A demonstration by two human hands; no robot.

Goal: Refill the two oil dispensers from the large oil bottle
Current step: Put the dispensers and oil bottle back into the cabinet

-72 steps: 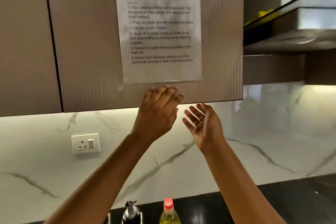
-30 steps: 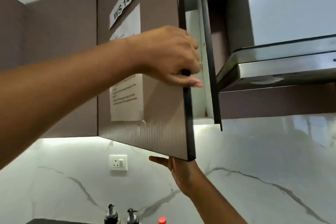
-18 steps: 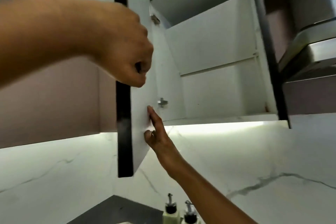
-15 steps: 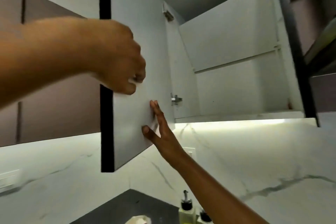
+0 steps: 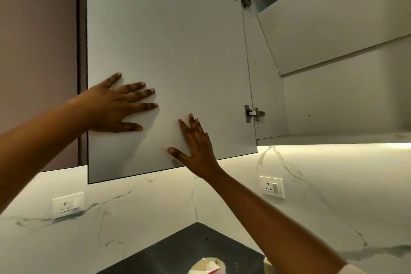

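Pale grey laminate covered the inner face of the open cabinet door [image 5: 178,29], which filled the frame from 10 to 12 o'clock. The white packet [image 5: 208,267] at 6 o'clock carried a red mark, too blurred and too cut off to read.

The left hand [image 5: 115,107] lay flat on the door with straight fingers spread wide, pointing toward 3 o'clock. The right hand [image 5: 195,144] pressed flat near the door's lower edge, its fingers straight toward 12 o'clock and its thumb splayed toward 9 o'clock. Neither hand held anything.

Two metal hinges [image 5: 253,113] joined the door to the cabinet [image 5: 344,95] at 2 o'clock, where a shelf [image 5: 344,55] crossed the interior.

Of the task's oil containers, only a yellowish sliver [image 5: 268,267] showed at the bottom edge, against the right forearm. Whether it was a dispenser or the big bottle could not be told. It stood on the black countertop [image 5: 178,251] just at 3 o'clock of the packet.

Wall sockets [image 5: 67,203] sat on the marble backsplash [image 5: 155,207] at 8 and 4 o'clock.
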